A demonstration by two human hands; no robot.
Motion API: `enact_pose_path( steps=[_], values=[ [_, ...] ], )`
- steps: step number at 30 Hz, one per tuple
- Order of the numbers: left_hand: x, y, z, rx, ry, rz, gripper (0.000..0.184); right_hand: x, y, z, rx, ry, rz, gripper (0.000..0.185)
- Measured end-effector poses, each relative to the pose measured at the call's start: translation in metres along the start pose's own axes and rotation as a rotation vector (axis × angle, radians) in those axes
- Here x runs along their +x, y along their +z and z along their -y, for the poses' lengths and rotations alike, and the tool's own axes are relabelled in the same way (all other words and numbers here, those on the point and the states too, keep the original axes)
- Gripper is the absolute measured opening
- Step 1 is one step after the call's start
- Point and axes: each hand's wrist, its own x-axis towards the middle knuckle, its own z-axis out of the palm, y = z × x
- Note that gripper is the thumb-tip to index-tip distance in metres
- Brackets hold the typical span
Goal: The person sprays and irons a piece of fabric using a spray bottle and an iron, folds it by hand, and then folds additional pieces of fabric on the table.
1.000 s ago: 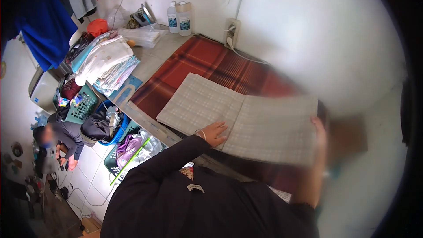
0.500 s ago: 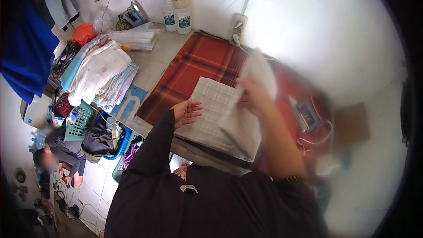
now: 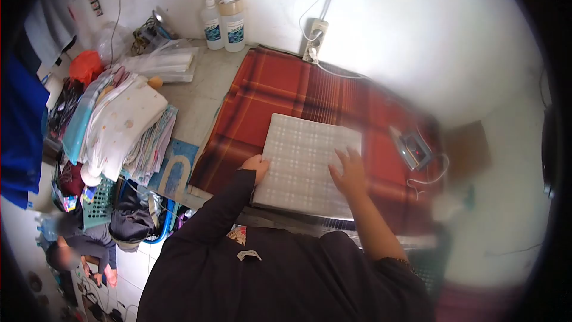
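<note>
A folded pale grey checked cloth (image 3: pixel 304 158) lies flat on a red plaid blanket (image 3: pixel 268 92) that covers the tabletop. At the cloth's left edge is my left hand (image 3: pixel 257 167), its fingers curled in against that edge; the fingertips are hidden. My right hand (image 3: pixel 350 173) rests over the right part of the cloth, with fingers spread and nothing held. To the right of the cloth, a clothes iron (image 3: pixel 412 150) with a small red light sits on the blanket, its white cord running around it.
A tall stack of folded fabrics (image 3: pixel 125 119) stands at the left, beside plastic bags (image 3: pixel 164 62). Two bottles (image 3: pixel 223 27) are by the wall near a power strip (image 3: pixel 314 39). A green basket (image 3: pixel 98 200) and a seated person (image 3: pixel 89 250) are lower left.
The raised flap of cloth in my right hand has come down flat, and that hand has let go and spread on top. My left hand has moved to the cloth's left edge.
</note>
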Motion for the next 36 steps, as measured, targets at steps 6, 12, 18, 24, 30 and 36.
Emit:
enact_pose_path(
  steps=[6,12,18,24,30,36],
  values=[
    [-0.007,-0.006,-0.01,0.216,-0.011,-0.053,0.036,-0.009,0.02,0.002,-0.188,0.113,0.13,0.057],
    [-0.01,-0.004,-0.008,0.329,0.005,-0.083,0.032,0.064,0.023,-0.037,-0.19,0.215,0.142,0.059],
    [-0.013,-0.002,-0.008,0.339,0.02,-0.105,0.031,0.068,0.035,-0.048,-0.221,0.327,0.175,0.063],
    [-0.017,0.002,-0.003,0.289,0.063,-0.182,0.029,0.009,0.012,-0.04,-0.265,0.268,0.169,0.062],
    [-0.011,0.008,0.003,0.374,0.097,-0.267,0.031,-0.109,-0.005,-0.057,-0.203,0.201,0.264,0.054],
    [-0.015,0.005,0.01,0.309,0.056,-0.326,0.035,-0.174,-0.075,-0.189,-0.073,0.5,-0.463,0.032]
  ],
)
